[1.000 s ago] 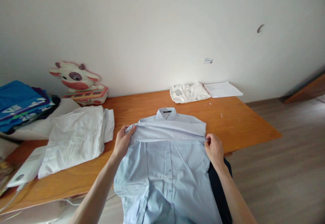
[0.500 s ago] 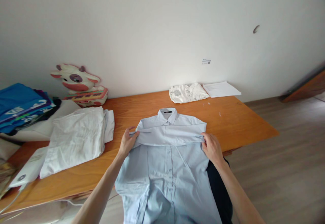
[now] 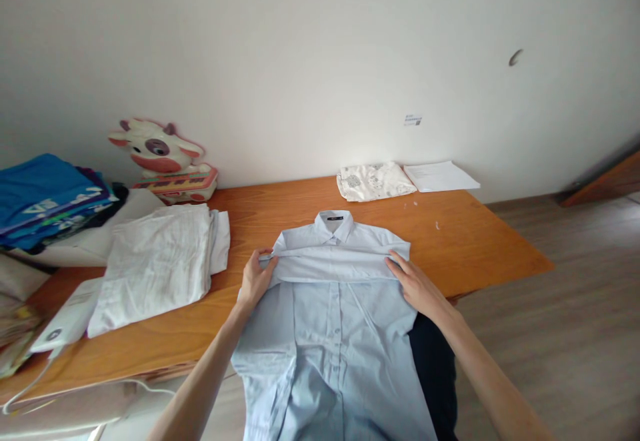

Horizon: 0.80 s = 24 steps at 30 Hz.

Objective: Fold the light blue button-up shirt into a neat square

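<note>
A light blue button-up shirt (image 3: 320, 314) lies with its collar and shoulders on the table, while its lower part hangs over the front edge toward me. A sleeve is folded straight across the chest below the collar. My left hand (image 3: 259, 276) is closed on the shirt's left edge at that fold, thumb on top. At the other end, my right hand (image 3: 414, 284) rests on the folded sleeve with fingers stretched out and slightly apart, palm down.
On the wooden table (image 3: 280, 197), folded white cloth (image 3: 155, 261), a white device (image 3: 67, 317) with a cable and a cow toy keyboard (image 3: 165, 157) stand left. Blue clothes (image 3: 45, 194) are piled far left. Patterned cloth (image 3: 375, 182) and paper (image 3: 440, 177) lie at the back.
My right hand has shifted inward from the shirt's right edge, and its fingers have loosened and straightened over the sleeve. My left hand keeps its hold. The view has moved slightly.
</note>
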Tool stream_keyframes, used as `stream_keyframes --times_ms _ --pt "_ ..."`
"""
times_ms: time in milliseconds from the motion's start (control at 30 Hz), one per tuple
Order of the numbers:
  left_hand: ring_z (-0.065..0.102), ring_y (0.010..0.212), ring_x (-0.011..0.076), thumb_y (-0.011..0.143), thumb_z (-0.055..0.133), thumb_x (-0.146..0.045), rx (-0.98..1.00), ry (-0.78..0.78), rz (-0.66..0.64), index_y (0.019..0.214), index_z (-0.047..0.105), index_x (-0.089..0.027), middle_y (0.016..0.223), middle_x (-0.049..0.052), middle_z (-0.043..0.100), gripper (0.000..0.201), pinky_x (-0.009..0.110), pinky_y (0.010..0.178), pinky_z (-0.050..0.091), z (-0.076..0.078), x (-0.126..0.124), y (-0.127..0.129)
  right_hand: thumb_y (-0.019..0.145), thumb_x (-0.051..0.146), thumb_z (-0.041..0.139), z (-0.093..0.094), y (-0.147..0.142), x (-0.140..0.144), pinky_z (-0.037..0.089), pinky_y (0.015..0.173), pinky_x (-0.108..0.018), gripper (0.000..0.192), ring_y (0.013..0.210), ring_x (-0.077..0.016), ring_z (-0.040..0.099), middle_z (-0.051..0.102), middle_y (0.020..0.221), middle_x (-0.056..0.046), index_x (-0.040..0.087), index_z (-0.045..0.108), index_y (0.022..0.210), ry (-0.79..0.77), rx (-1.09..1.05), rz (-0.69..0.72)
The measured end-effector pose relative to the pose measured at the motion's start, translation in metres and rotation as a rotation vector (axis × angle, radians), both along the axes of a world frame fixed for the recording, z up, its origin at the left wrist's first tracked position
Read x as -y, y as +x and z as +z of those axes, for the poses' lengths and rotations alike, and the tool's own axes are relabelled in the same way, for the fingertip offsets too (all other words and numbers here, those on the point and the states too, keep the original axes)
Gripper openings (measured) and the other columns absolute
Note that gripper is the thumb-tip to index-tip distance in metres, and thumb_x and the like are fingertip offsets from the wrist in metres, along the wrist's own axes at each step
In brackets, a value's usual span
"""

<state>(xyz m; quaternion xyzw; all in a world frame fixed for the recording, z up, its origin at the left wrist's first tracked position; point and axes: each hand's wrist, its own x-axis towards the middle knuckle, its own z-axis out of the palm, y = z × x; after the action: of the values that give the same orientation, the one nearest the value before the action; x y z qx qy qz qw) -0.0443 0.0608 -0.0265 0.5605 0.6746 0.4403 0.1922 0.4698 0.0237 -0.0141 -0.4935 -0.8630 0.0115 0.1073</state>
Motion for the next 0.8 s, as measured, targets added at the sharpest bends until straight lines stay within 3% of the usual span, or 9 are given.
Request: stream_keyframes --times_ms 67,200,300,400,500,600,667,733,800 --pt "0.071 0.118 0.0328 0.092 0.070 -0.055 0.025 0.013 -0.002 0.119 0.070 -0.023 0.121 0.011 0.077 0.042 0.045 0.107 0.050 0.000 0.003 0.000 0.080 -0.007 0.041 0.004 0.001 -0.002 0.051 0.117 -0.049 0.106 0.144 -0.0292 0.058 0.025 0.183 -0.006 0.032 0.022 0.176 -0.022 0.091 0.033" --pt "0.068 0.124 0.0330 0.093 0.072 -0.056 0.051 0.035 -0.018 0.122 0.070 -0.023 0.126 0.011 0.076 0.044 0.045 0.110 0.048 0.002 0.005 -0.001 0.083 -0.005 0.044 0.022 0.010 -0.005 0.049 0.115 -0.055 0.103 0.143 -0.0303 0.061 0.024 0.183 -0.005 0.037 0.024 0.175 -0.092 0.200 0.119" --pt "0.067 0.125 0.0323 0.096 0.068 -0.056 0.063 0.034 -0.104 0.130 0.069 -0.023 0.132 0.011 0.075 0.047 0.045 0.111 0.048 0.008 0.010 0.002 0.089 0.006 0.051 0.044 0.008 -0.011 0.045 0.118 -0.058 0.086 0.144 -0.0318 0.061 0.036 0.178 -0.010 0.034 0.041 0.170 -0.161 0.206 0.141" --pt "0.069 0.122 0.0309 0.100 0.063 -0.055 0.087 -0.007 -0.222 0.142 0.066 -0.025 0.139 0.010 0.073 0.052 0.043 0.107 0.051 0.020 0.024 0.007 0.102 0.027 0.057 0.069 -0.019 -0.023 0.036 0.124 -0.066 0.052 0.139 -0.0366 0.064 0.057 0.165 -0.013 0.029 0.065 0.154 -0.077 0.127 0.101" --pt "0.072 0.110 0.0272 0.098 0.070 -0.050 0.073 -0.030 -0.268 0.151 0.061 -0.027 0.137 0.010 0.073 0.058 0.038 0.094 0.056 0.034 0.047 0.011 0.110 0.036 0.052 0.077 -0.065 -0.036 0.039 0.126 -0.063 0.050 0.147 -0.0360 0.056 0.052 0.169 -0.011 0.028 0.059 0.158 0.039 -0.027 0.117" --pt "0.071 0.085 0.0191 0.096 0.075 -0.046 0.222 -0.011 -0.167 0.162 0.046 -0.029 0.127 0.009 0.076 0.074 0.030 0.072 0.056 0.041 0.070 0.010 0.111 0.042 0.052 0.059 -0.102 -0.046 0.042 0.127 -0.059 0.062 0.161 -0.0345 0.040 0.037 0.178 -0.007 0.032 0.039 0.171 0.015 -0.091 0.202" --pt "0.069 0.078 0.0160 0.097 0.074 -0.048 0.416 0.057 -0.032 0.162 0.040 -0.030 0.129 0.011 0.074 0.075 0.027 0.064 0.055 0.041 0.085 0.003 0.109 0.049 0.054 0.035 -0.114 -0.049 0.035 0.129 -0.066 0.069 0.166 -0.0386 0.029 0.031 0.181 -0.005 0.034 0.032 0.174 -0.004 -0.049 0.191" --pt "0.068 0.077 0.0145 0.097 0.074 -0.049 0.510 0.132 0.112 0.150 0.050 -0.028 0.129 0.011 0.073 0.062 0.025 0.062 0.055 0.037 0.107 -0.004 0.109 0.055 0.053 0.012 -0.117 -0.050 0.027 0.131 -0.073 0.073 0.167 -0.0420 0.023 0.030 0.181 -0.006 0.033 0.030 0.175 -0.002 0.005 0.147" --pt "0.064 0.071 0.0134 0.097 0.073 -0.050 0.473 0.147 0.206 0.131 0.062 -0.024 0.112 0.007 0.074 0.043 0.024 0.060 0.053 0.027 0.141 -0.005 0.109 0.056 0.051 -0.004 -0.116 -0.051 0.021 0.131 -0.075 0.075 0.168 -0.0420 0.021 0.030 0.181 -0.007 0.032 0.027 0.175 0.016 0.025 0.126"
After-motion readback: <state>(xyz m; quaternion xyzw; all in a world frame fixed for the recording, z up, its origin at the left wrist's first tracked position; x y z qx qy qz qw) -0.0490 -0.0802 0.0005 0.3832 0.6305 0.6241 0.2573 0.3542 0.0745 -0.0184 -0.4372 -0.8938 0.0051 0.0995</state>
